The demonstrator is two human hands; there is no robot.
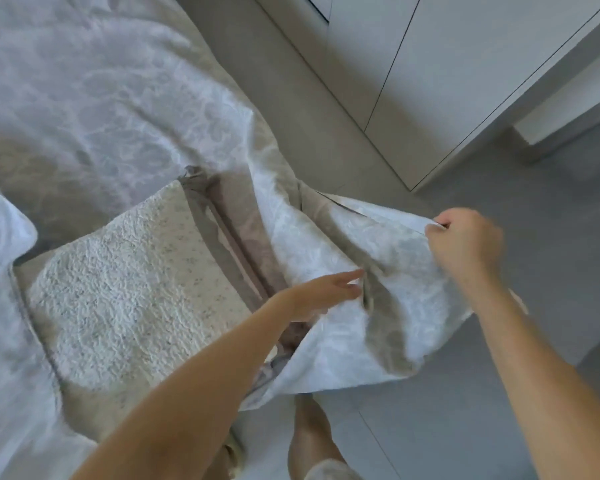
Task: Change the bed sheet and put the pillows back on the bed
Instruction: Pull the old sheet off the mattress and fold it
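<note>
Lower centre, my left hand (326, 292) lies flat with fingers straight, touching the bed sheet (309, 237). Right of centre, my right hand (465, 244) is a fist pinching its raised edge. The sheet spreads toward the upper left beyond the bared quilted mattress (129, 289); cupboards (447, 64) stand upper right.

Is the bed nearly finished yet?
Not yet. The patterned sheet lies over much of the bed, but the quilted mattress corner is bare. The right hand pinches its edge; the left hand reaches toward a fold. Covering that corner and the pillows remain.
</note>
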